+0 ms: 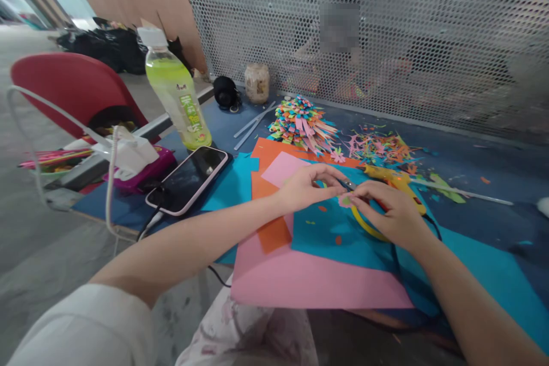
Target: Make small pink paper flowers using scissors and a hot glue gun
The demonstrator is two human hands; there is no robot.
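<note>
My left hand reaches in with thumb and fingers pinched at the edge of a small pink paper flower with a green middle. My right hand pinches the same flower from the other side. A small dark metal tip shows between the hands; I cannot make out its tool. Beneath the right hand lies a yellow ring, partly covered. Just behind it rests a yellow glue gun. Blue paper with orange and green scraps lies below the hands, over a pink sheet.
A fringed multicoloured paper cone and a heap of paper shreds are at the back. To the left stand a drink bottle, a phone and a charger with cables. A perforated metal screen borders the table.
</note>
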